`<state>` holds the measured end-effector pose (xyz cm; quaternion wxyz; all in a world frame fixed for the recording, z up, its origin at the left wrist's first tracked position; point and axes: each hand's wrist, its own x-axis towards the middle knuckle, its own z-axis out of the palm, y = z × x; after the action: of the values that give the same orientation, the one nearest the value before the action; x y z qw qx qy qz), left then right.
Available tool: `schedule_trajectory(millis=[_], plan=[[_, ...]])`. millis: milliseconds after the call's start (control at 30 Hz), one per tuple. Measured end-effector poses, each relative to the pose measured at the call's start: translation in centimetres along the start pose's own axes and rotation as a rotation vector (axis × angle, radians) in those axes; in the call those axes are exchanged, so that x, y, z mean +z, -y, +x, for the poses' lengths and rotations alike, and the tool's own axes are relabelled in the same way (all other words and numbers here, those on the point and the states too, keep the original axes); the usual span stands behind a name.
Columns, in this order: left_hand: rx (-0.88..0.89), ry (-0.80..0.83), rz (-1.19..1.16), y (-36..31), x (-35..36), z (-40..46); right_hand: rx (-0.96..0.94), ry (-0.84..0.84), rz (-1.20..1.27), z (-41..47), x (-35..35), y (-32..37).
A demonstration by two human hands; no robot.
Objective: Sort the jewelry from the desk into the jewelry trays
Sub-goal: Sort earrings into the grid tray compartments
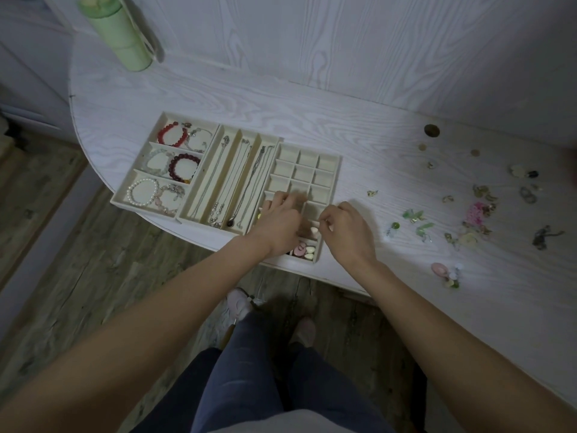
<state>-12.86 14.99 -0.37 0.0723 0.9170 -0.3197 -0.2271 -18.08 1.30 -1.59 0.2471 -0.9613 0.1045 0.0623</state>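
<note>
Three cream trays sit side by side on the white desk. The bracelet tray [125, 200] on the left holds red, dark, pale and pearl bracelets. The necklace tray [218, 142] in the middle holds thin chains. Over the near half of the grid tray [331, 179], my left hand [279, 225] rests with blurred fingers on the dividers. My right hand [348, 231] is beside it, fingertips curled and pinching a small pale earring [314, 229] above a near compartment. A pink piece and pale drops [304, 250] lie in the nearest compartment. Loose earrings [415, 215] are scattered to the right.
A green bottle [120, 35] stands at the desk's back left. More loose pieces lie far right: a pink flower piece [477, 210], a dark piece [544, 237], a pink earring [440, 269] near the front edge. The desk's curved edge runs just below the trays.
</note>
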Motion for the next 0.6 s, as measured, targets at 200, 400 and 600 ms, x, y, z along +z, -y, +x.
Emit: schedule_trajectory(millis=[200, 400, 600], plan=[[0.067, -0.168, -0.119, -3.4, -0.3, 1.8, 0.066, -0.068, 0.026, -1.0, -2.5, -4.5], [0.178, -0.136, -0.1, -10.1, 0.4, 5.0, 0.236, -0.102, 0.031, -4.3, -5.1, -11.0], [0.265, -0.011, -0.028, -15.5, 2.9, 7.4, 0.346, -0.135, 0.003, -7.6, -6.7, -16.0]])
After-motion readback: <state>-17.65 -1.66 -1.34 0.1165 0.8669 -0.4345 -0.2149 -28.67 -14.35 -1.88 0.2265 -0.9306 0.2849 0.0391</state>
